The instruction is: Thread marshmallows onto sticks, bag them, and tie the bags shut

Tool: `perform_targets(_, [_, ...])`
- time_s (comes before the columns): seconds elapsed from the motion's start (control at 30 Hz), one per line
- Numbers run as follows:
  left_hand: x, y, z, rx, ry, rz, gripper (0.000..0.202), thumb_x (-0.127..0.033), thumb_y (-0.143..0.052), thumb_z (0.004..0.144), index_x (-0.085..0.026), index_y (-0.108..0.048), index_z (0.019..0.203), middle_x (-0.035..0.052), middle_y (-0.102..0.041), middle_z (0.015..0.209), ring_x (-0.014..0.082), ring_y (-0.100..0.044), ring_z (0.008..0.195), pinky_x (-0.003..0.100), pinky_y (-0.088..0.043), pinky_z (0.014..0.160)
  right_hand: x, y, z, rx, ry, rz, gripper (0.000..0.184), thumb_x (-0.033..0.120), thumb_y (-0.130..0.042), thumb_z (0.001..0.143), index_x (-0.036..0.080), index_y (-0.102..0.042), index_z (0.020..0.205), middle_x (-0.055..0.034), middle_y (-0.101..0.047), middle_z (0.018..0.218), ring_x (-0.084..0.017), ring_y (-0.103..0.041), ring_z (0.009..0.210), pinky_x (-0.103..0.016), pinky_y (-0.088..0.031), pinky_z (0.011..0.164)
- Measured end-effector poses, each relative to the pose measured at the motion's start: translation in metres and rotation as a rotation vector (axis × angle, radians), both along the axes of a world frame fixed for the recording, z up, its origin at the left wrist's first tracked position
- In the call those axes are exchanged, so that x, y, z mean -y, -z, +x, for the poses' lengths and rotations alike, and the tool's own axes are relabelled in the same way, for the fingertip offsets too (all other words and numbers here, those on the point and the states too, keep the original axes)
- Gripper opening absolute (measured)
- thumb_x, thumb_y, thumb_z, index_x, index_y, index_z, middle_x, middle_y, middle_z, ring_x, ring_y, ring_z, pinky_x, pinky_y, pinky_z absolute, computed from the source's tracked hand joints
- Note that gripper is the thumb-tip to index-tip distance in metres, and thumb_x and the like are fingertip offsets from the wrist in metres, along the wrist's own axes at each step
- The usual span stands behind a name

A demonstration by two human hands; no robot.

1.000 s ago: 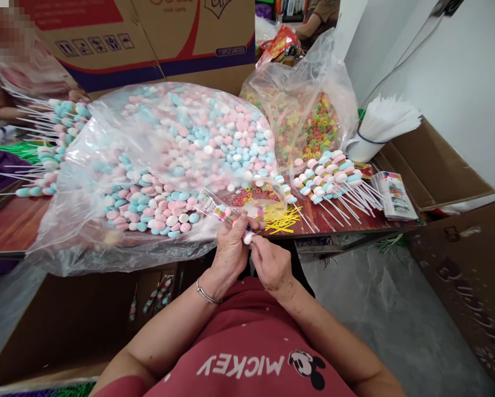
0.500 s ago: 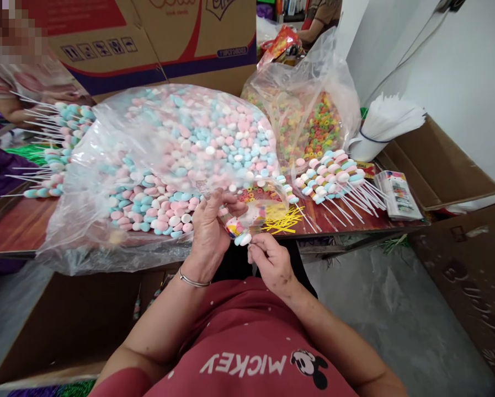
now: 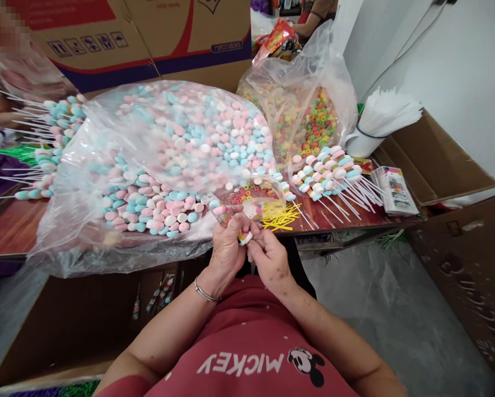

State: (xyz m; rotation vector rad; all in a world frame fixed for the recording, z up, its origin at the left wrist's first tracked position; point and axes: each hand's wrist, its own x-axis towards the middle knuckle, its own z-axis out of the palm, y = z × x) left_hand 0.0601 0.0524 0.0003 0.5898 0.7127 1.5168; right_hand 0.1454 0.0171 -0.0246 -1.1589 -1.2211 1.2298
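Observation:
Near the table's front edge, my left hand (image 3: 227,242) is closed around a candy skewer (image 3: 244,237) in a clear printed wrapper. Part of the wrapped candy pokes out past the fingers. My right hand (image 3: 271,260) meets it from the other side, thumb and fingers pinched at the skewer's lower end, where its stick is mostly hidden. Just behind the hands lie yellow twist ties (image 3: 281,216) and a pile of ring-shaped candies (image 3: 253,193). Finished-looking candy skewers (image 3: 328,172) are heaped to the right, their white sticks pointing toward me.
A big clear bag of pink, blue and white candies (image 3: 181,138) spreads over the table. Behind it stands a large carton (image 3: 148,44). To the right are a bag of ring candies (image 3: 313,121), a mug of white sticks (image 3: 365,140) and a wrapper stack (image 3: 394,190). Another person's arm shows at left.
My left hand has moved down toward my right and closed over the wrapper and candy; before, its fingers were raised and spread. The right hand keeps its pinch. The view has shifted slightly.

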Motion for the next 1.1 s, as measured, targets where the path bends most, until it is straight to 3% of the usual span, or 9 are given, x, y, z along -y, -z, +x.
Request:
perform_targets(0.07, [0.005, 0.005, 0.003, -0.010, -0.050, -0.008, 0.039, -0.041, -0.084, 0.066, -0.019, -0.060, 0.086, -0.0080, -0.052, 0.055, 0.0100, -0.059, 0.056, 0.024, -0.052, 0.064, 0.001, 0.006, 0.003, 0.301, 0.080, 0.196, 0.017, 0.032, -0.047, 0.089, 0.020, -0.058, 0.092, -0.0019, -0.067, 0.073, -0.013, -0.062, 0.061, -0.022, -0.047, 0.059])
perform_targets(0.17, [0.005, 0.007, 0.003, -0.001, -0.055, -0.052, 0.042, -0.043, -0.086, 0.062, -0.018, -0.060, 0.085, -0.0029, -0.065, 0.068, 0.0135, -0.066, 0.068, 0.027, -0.053, 0.072, -0.001, 0.011, 0.007, 0.633, 0.173, 0.403, 0.023, 0.029, -0.042, 0.094, 0.017, -0.062, 0.095, -0.0059, -0.072, 0.077, -0.014, -0.066, 0.062, -0.021, -0.048, 0.060])
perform_targets(0.3, [-0.008, 0.002, -0.010, 0.043, -0.080, -0.018, 0.048, -0.055, -0.082, 0.061, -0.018, -0.065, 0.085, 0.0045, -0.073, 0.087, 0.0184, -0.069, 0.081, 0.032, -0.054, 0.079, -0.003, 0.012, 0.010, 0.740, 0.261, 0.622, 0.025, 0.024, -0.043, 0.096, 0.014, -0.061, 0.111, -0.0040, -0.073, 0.071, -0.012, -0.067, 0.058, -0.019, -0.048, 0.059])
perform_targets(0.43, [-0.024, -0.005, -0.020, 0.012, -0.098, -0.017, 0.052, -0.058, -0.082, 0.058, -0.016, -0.065, 0.082, 0.0035, -0.071, 0.077, 0.0182, -0.070, 0.070, 0.031, -0.056, 0.072, -0.004, 0.011, 0.009, 0.749, 0.248, 0.766, 0.025, 0.018, -0.044, 0.096, 0.015, -0.062, 0.114, -0.0050, -0.076, 0.082, -0.011, -0.068, 0.061, -0.017, -0.050, 0.064])
perform_targets(0.57, [-0.030, -0.010, -0.017, 0.008, -0.073, -0.011, 0.048, -0.051, -0.085, 0.060, -0.017, -0.063, 0.085, -0.0056, -0.059, 0.058, 0.0127, -0.062, 0.051, 0.029, -0.056, 0.060, -0.003, 0.010, 0.007, 0.712, 0.182, 0.739, 0.028, 0.016, -0.042, 0.096, 0.016, -0.063, 0.115, -0.0063, -0.076, 0.092, -0.011, -0.071, 0.069, -0.017, -0.054, 0.069])
perform_targets(0.67, [-0.028, -0.016, -0.012, -0.002, -0.095, -0.032, 0.043, -0.048, -0.084, 0.063, -0.017, -0.060, 0.082, -0.0072, -0.055, 0.057, 0.0107, -0.060, 0.049, 0.027, -0.056, 0.058, -0.003, 0.009, 0.006, 0.669, 0.153, 0.677, 0.028, 0.020, -0.043, 0.096, 0.017, -0.063, 0.115, -0.0058, -0.076, 0.092, -0.012, -0.071, 0.070, -0.018, -0.056, 0.070])
perform_targets(0.87, [-0.018, -0.026, -0.003, -0.078, -0.142, -0.064, 0.040, -0.042, -0.084, 0.064, -0.017, -0.054, 0.075, -0.0080, -0.053, 0.058, 0.0100, -0.062, 0.051, 0.022, -0.053, 0.054, -0.006, 0.008, 0.008, 0.622, 0.086, 0.713, 0.030, 0.014, -0.044, 0.095, 0.015, -0.063, 0.118, -0.0088, -0.076, 0.099, -0.015, -0.073, 0.086, -0.022, -0.057, 0.081])
perform_targets(1.0, [-0.017, -0.022, -0.002, -0.167, -0.095, -0.108, 0.041, -0.044, -0.083, 0.064, -0.017, -0.053, 0.070, -0.0062, -0.054, 0.055, 0.0101, -0.059, 0.045, 0.018, -0.044, 0.043, -0.008, 0.010, 0.008, 0.647, 0.058, 0.696, 0.029, 0.014, -0.042, 0.095, 0.015, -0.065, 0.113, -0.0081, -0.076, 0.093, -0.015, -0.073, 0.084, -0.022, -0.057, 0.080])
perform_targets(1.1, [-0.014, -0.013, 0.001, -0.214, -0.046, -0.127, 0.040, -0.045, -0.081, 0.066, -0.017, -0.052, 0.065, -0.0058, -0.054, 0.051, 0.0091, -0.056, 0.043, 0.019, -0.044, 0.045, -0.010, 0.012, 0.007, 0.611, 0.093, 0.653, 0.027, 0.018, -0.043, 0.095, 0.016, -0.066, 0.110, -0.0083, -0.076, 0.096, -0.015, -0.073, 0.085, -0.023, -0.057, 0.080])
